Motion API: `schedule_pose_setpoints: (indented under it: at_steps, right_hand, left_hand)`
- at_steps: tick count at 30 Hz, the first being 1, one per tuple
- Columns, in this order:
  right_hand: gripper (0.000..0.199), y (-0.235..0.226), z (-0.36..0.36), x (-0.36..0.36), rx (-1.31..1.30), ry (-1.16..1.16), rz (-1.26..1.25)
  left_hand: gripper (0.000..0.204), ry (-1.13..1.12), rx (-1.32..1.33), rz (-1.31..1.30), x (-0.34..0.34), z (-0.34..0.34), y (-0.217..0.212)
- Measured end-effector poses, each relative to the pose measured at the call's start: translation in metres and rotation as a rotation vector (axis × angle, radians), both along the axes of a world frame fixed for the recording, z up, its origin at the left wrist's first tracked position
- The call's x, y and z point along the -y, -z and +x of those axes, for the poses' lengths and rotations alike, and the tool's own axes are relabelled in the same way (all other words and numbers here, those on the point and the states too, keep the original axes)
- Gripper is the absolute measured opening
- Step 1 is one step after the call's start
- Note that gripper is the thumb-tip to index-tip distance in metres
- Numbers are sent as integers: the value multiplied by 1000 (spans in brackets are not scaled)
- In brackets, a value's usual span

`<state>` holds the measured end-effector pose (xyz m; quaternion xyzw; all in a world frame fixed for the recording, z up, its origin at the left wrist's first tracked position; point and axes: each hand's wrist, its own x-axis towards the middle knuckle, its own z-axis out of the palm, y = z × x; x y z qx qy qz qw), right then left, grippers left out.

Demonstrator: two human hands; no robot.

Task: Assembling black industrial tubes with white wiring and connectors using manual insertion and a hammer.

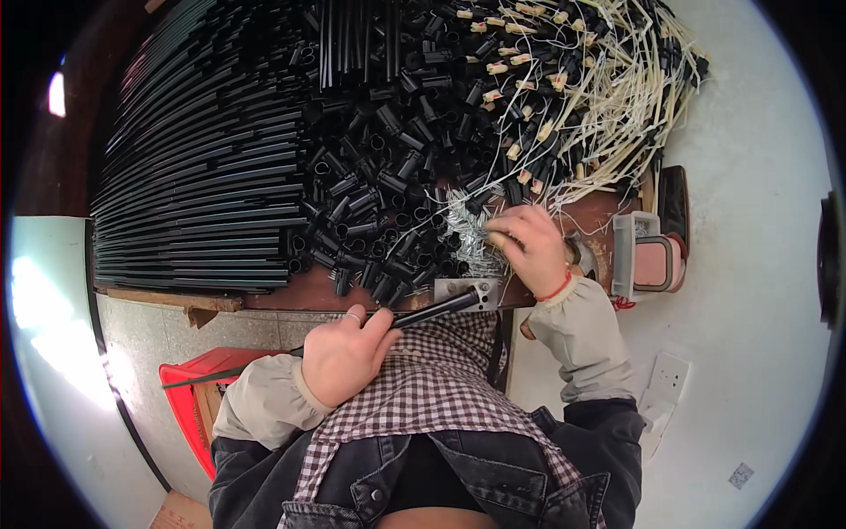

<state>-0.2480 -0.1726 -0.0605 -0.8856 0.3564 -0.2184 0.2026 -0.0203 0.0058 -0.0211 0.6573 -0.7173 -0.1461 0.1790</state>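
Note:
My left hand [342,360] is closed around a long black tube [434,310], which slants across just off the table's front edge. The tube's far end rests at a small metal block [485,296] fixed at that edge; its thinner tail runs back over my left forearm. At the pile of small silver pins [467,238], my right hand [534,251] has thumb and fingertips pinched together. What lies between those fingertips is too small to make out. Short black plastic fittings [357,198] are heaped just left of the pins.
A thick stack of long black rods [194,203] fills the table's left side. White wires with cream connectors [608,106] pile up at far right. A clear plastic box [623,256] stands beside a pink container [654,264]. A red bin [181,401] sits low at left.

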Motion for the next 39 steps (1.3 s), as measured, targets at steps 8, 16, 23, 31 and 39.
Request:
schedule_pose_setpoints:
  at_steps: [8,16,23,31,39]
  right_hand:
    - [16,-10,3,-4,34,101,-17]
    - [11,-13,8,-9,-88,61,-107]
    - [16,-51,-3,-39,79,11,170]
    - [23,-54,5,-61,26,49,103]
    - [23,-61,11,-69,45,31,146]
  left_hand:
    - [17,34,-23,88,12,0,9]
    - [17,5,47,35,8,-6,9]
    - [16,-11,49,81,7,-7,5]
    - [18,27,167,4,18,-5,-14]
    - [20,16,175,-10,18,-8,-15]
